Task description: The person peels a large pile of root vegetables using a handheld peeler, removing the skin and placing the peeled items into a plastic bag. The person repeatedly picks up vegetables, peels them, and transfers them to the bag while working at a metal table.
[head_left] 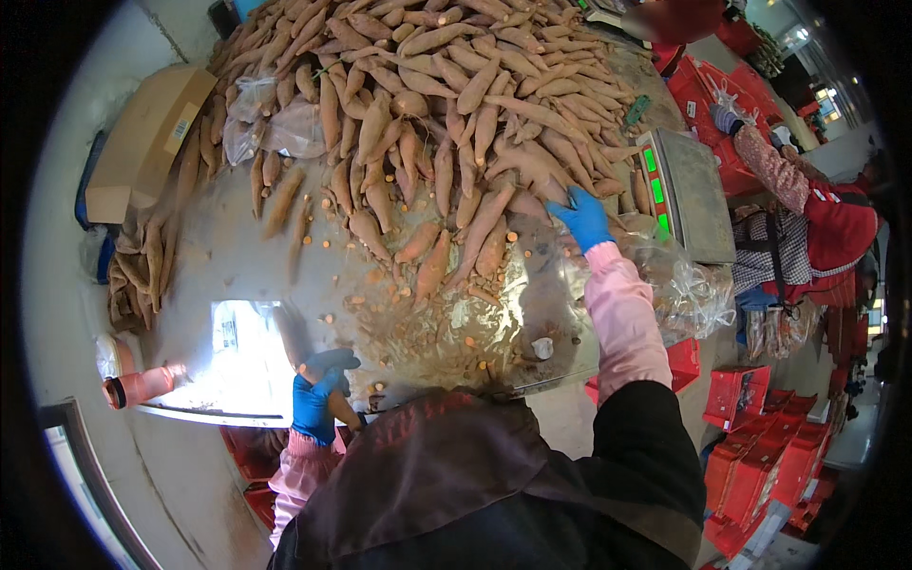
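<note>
My left hand (321, 399), in a blue glove, is closed round a sweet potato (340, 410) at the front edge of the metal table (190, 256). My right hand (584, 218), also gloved, grips a sweet potato (541, 176) on the lower right of a big heap of sweet potatoes (437, 76). Small orange cut ends (468, 340) and peel bits lie scattered between my hands. A green-lit scale (693, 190) stands just beyond my right hand, beside clear plastic bags (679, 290).
A cardboard box (142, 142) and a sack of sweet potatoes (142, 271) sit at the left, with a pink cylindrical object (152, 385). A co-worker's patterned sleeve (769, 166) and gloved hand (727, 119) are at the right, among red crates (765, 456).
</note>
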A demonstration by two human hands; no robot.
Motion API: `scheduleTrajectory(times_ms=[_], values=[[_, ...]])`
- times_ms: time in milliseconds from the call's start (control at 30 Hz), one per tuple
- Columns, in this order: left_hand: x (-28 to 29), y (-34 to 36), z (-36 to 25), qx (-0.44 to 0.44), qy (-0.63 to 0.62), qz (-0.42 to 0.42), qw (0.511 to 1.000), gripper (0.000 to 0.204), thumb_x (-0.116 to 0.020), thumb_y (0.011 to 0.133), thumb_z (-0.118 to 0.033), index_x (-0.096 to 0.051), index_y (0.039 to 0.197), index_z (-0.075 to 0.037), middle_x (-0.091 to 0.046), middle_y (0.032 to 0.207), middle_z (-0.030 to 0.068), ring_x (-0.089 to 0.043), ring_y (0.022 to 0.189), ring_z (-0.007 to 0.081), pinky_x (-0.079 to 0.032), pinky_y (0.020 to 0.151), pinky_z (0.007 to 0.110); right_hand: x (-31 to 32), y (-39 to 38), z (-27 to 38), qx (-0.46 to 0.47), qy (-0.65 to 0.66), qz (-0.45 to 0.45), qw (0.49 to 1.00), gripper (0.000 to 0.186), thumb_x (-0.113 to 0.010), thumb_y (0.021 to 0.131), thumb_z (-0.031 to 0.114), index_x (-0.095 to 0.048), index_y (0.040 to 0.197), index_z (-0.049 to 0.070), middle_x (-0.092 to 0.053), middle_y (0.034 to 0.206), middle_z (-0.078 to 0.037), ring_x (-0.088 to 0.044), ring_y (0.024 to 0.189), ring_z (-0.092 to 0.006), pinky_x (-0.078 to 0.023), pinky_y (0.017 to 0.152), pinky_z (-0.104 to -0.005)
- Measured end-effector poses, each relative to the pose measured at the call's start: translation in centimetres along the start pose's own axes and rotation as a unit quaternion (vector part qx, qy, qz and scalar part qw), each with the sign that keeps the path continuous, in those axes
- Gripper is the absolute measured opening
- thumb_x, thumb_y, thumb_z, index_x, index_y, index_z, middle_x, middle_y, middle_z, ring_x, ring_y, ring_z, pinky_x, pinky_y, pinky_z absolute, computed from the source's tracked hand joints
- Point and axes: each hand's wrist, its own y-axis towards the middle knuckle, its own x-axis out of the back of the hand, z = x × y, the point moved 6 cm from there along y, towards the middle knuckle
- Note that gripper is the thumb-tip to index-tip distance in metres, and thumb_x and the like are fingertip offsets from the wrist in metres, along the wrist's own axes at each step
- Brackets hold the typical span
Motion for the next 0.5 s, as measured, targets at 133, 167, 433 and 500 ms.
scheduleTrajectory(times_ms=[133,167,433,500], values=[[-1.9,1.2,-1.0,0.002,0.028,0.028,0.999,0.030,-0.051,0.078,-0.014,-0.060,0.102,0.002,-0.064,0.092,0.0110,-0.052,0.065,0.0121,-0.043,0.059,0.025,-0.8,-3.8,4.9,-0.104,0.447,0.125,0.880,0.035,-0.060,0.083,0.038,-0.056,0.092,0.004,-0.058,0.069,-0.008,-0.052,0.053,-0.0139,-0.042,0.046,-0.0237],[-2.5,1.6,-1.5,-0.009,0.025,0.045,0.999,0.030,-0.051,0.078,-0.014,-0.060,0.101,0.003,-0.064,0.092,0.0112,-0.052,0.066,0.0120,-0.043,0.059,0.025,-1.1,-4.9,5.5,-0.127,0.469,0.138,0.863,0.035,-0.056,0.085,0.041,-0.053,0.084,0.006,-0.052,0.062,-0.006,-0.047,0.047,-0.0137,-0.037,0.041,-0.0248],[-9.4,4.0,-5.4,-0.053,-0.045,0.172,0.983,0.039,-0.055,0.075,-0.006,-0.052,0.114,0.001,-0.056,0.113,0.0104,-0.053,0.097,0.0167,-0.041,0.082,0.027,-8.2,-16.6,12.5,-0.292,0.500,0.283,0.765,0.041,-0.049,0.086,0.049,-0.052,0.081,0.008,-0.042,0.050,-0.001,-0.039,0.038,-0.0121,-0.026,0.034,-0.0257],[-10.4,3.9,-4.9,0.034,-0.066,0.191,0.979,0.042,-0.056,0.077,-0.007,-0.049,0.118,-0.001,-0.055,0.115,0.0115,-0.051,0.105,0.0199,-0.039,0.090,0.030,-11.5,-19.3,14.4,-0.213,0.454,0.385,0.775,0.044,-0.052,0.085,0.051,-0.054,0.078,0.008,-0.046,0.052,-0.002,-0.040,0.040,-0.0114,-0.027,0.035,-0.0251]])
